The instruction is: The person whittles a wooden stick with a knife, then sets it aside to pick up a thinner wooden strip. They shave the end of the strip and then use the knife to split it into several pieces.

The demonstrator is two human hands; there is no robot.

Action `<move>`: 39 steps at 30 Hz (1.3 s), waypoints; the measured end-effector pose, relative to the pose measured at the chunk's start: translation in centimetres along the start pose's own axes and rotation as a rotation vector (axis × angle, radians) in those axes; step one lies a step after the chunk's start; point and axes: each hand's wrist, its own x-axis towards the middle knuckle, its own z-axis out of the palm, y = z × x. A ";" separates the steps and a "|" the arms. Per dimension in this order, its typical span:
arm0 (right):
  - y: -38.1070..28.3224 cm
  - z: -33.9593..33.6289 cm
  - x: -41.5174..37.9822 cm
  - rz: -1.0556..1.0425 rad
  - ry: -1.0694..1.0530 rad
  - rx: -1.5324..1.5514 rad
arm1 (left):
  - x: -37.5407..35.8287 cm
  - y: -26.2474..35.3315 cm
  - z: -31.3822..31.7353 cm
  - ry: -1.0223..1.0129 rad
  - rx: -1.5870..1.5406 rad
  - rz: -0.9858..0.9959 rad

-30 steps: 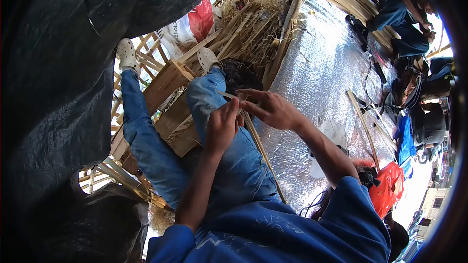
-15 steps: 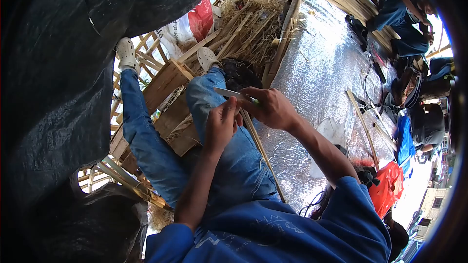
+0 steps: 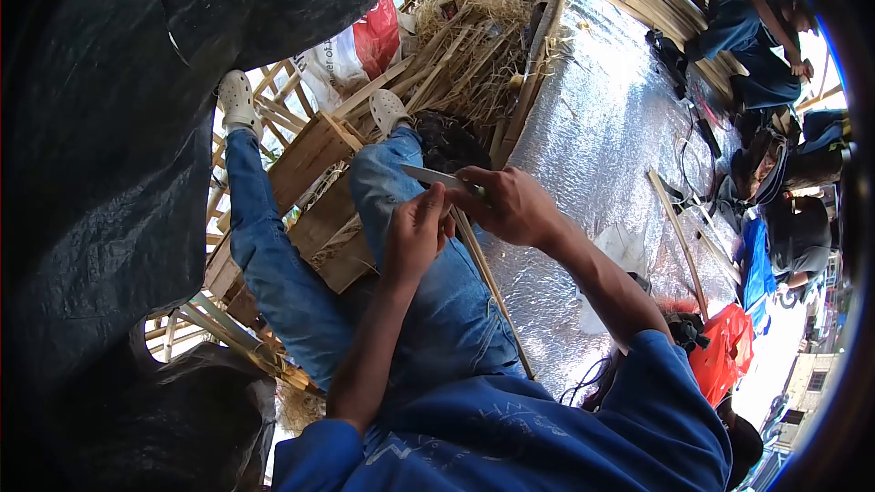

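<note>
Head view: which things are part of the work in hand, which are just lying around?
In use:
- right hand gripping knife
- left hand pinching bamboo strip across the lap

Lying about:
- wooden crate
- silver foil mat
- loose bamboo slat
- red plastic bag
- white bag
- straw pile

My single head-worn camera looks steeply down and forward through a fisheye lens, close over my lap and both hands, with the silver mat [image 3: 602, 118] stretching away toward another seated person [image 3: 756, 27].
</note>
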 end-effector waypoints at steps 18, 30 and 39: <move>2.0 2.9 -2.3 -0.121 0.154 0.040 | -1.5 -0.6 0.0 0.015 0.233 0.259; 1.0 3.4 -1.6 -0.001 0.160 -0.030 | -1.0 -1.0 -0.2 0.054 0.228 0.158; 2.8 2.0 -3.9 0.110 0.264 0.601 | -1.3 -0.3 -0.3 -0.040 0.031 0.040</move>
